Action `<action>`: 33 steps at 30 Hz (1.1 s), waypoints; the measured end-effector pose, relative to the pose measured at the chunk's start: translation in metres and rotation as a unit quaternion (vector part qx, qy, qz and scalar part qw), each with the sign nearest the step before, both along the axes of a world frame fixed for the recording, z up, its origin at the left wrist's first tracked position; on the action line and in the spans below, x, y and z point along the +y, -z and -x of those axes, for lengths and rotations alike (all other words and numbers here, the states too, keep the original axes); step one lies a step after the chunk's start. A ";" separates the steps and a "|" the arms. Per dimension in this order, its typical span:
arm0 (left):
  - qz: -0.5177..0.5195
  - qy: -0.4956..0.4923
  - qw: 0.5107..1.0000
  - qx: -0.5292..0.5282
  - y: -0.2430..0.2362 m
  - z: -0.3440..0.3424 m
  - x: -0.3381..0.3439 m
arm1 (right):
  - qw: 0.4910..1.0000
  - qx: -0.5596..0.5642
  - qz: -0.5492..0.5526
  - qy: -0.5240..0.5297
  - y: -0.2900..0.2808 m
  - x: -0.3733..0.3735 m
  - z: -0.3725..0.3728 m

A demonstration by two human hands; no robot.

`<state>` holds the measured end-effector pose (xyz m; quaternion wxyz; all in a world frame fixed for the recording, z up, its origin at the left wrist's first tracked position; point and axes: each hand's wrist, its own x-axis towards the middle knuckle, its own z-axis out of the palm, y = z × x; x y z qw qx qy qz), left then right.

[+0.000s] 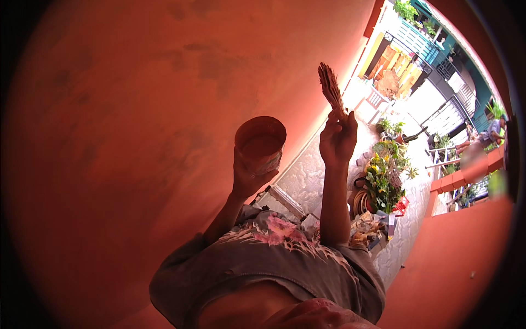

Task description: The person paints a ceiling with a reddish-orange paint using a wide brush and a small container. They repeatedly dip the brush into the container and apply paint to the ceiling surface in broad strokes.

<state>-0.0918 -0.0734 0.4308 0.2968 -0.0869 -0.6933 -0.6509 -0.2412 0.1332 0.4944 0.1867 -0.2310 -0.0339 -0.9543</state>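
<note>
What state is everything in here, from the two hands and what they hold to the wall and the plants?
Left hand: closed around the container.
Container: open-topped, held up; how full is hard to tell.
Right hand: raised, closed on the brush.
Brush: bristles up, reddish, clumped and ragged at the tip.
Wall: reddish-orange, with darker patches.
Plants: leafy and green, with some yellow.
</note>
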 end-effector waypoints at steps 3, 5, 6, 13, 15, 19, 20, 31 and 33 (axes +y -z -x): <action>-0.060 0.039 0.997 -0.018 0.018 0.014 -0.003 | 0.963 -0.140 -0.189 0.132 -0.006 0.000 -0.012; -0.035 0.032 0.998 -0.041 0.029 0.025 -0.008 | 0.620 0.107 -0.637 0.446 0.027 0.007 -0.001; -0.016 0.020 0.999 -0.043 0.032 0.026 -0.009 | 0.394 0.125 -0.724 0.552 0.043 0.009 0.005; -0.006 0.052 0.998 -0.034 0.037 0.066 0.003 | 0.851 -0.145 -0.320 0.391 0.038 0.037 -0.034; 0.001 0.079 0.996 -0.045 0.047 0.076 0.006 | 0.832 -0.161 -0.331 0.415 0.043 0.048 -0.042; -0.049 0.120 0.991 -0.023 0.056 0.094 0.013 | 0.802 -0.125 -0.387 0.438 0.065 0.080 -0.050; -0.055 0.121 0.991 -0.021 0.045 0.094 0.015 | 0.861 -0.144 -0.293 0.391 0.061 0.082 -0.056; -0.108 0.126 0.985 0.038 0.048 0.144 0.016 | 0.846 -0.277 -0.245 0.385 0.156 0.091 -0.110; -0.122 0.134 0.983 0.033 0.048 0.148 0.015 | 0.774 -0.402 -0.286 0.398 0.180 0.080 -0.121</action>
